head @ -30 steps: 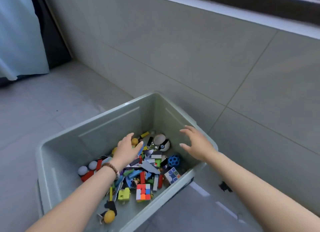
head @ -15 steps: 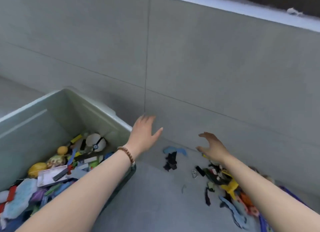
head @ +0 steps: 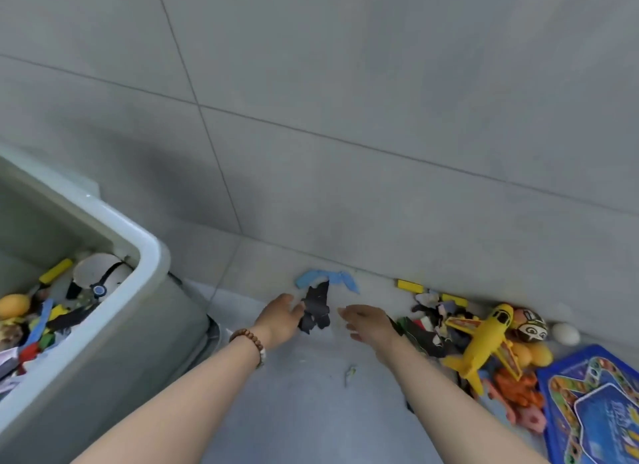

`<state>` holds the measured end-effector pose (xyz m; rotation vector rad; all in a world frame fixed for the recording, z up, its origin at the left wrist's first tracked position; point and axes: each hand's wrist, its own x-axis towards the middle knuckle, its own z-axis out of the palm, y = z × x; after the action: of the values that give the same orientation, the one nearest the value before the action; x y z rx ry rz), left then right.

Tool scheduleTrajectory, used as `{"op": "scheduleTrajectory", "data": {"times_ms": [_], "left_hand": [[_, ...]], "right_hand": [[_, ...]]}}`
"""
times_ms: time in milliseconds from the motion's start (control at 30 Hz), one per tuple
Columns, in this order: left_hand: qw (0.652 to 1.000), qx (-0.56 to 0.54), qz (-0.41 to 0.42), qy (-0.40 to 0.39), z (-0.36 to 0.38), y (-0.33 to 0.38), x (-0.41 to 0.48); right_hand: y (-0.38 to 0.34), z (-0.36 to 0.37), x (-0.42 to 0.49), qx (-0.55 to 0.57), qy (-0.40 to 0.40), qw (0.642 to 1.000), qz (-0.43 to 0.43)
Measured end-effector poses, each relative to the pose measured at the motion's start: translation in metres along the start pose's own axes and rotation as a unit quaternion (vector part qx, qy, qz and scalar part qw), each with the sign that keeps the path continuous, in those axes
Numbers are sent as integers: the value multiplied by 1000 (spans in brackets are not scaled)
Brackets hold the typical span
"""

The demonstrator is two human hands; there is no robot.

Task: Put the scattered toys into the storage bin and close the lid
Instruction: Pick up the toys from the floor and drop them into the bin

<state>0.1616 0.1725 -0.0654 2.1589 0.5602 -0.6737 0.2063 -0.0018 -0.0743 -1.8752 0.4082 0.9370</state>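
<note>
Head view looks down at a grey floor (head: 311,411) where it meets a tiled wall (head: 345,117). Both bare forearms reach forward to a small heap of black pieces (head: 316,311) lying near the wall. The left hand (head: 281,320), with a bead bracelet (head: 250,339) on the wrist, has loosely extended fingers, and their tips touch the left edge of the black pieces; they do not close around anything. The right hand (head: 371,323) is spread with straight fingers, just to the right of the same heap and not touching it. It holds nothing.

Just behind the black pieces, against the wall, lie some blue pieces (head: 325,278). The bin (head: 148,256) stands at the left with no lid on it, and it already has many toys inside, among them a white ball (head: 100,273).

More toys lie on the floor at the right, along the wall: a yellow block (head: 409,285), a yellow plane (head: 484,339), a round toy with a face (head: 529,325), a white egg (head: 565,334), orange pieces (head: 515,391) and a blue game board (head: 594,405).
</note>
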Motion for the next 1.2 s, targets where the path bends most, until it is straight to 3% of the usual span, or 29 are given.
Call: {"op": "scheduleTrajectory", "data": {"times_ms": [67,200,333,533,700,900,1100,1200], "left_hand": [[1000,-26,2,-6,7,-5,11],[998,-58,19,-10,16,-13,30],[994,-107,17,-32,29,-24,40],[965,-260,1,-25,39,-19,24],[991,-92,91,26,48,-35,14],[985,52,158,54,49,-35,24],[985,30,156,61,49,-36,27],[983,-134,120,37,52,-35,26]], "right_hand": [[6,11,9,47,4,999,17],[10,27,25,-11,64,997,-32],[7,34,31,15,82,996,-23],[13,36,26,90,85,992,-13],[14,10,16,166,92,981,-38],[24,-14,6,219,63,973,-22],[31,-15,6,223,41,974,-19],[28,-16,1,235,38,971,-28]]}}
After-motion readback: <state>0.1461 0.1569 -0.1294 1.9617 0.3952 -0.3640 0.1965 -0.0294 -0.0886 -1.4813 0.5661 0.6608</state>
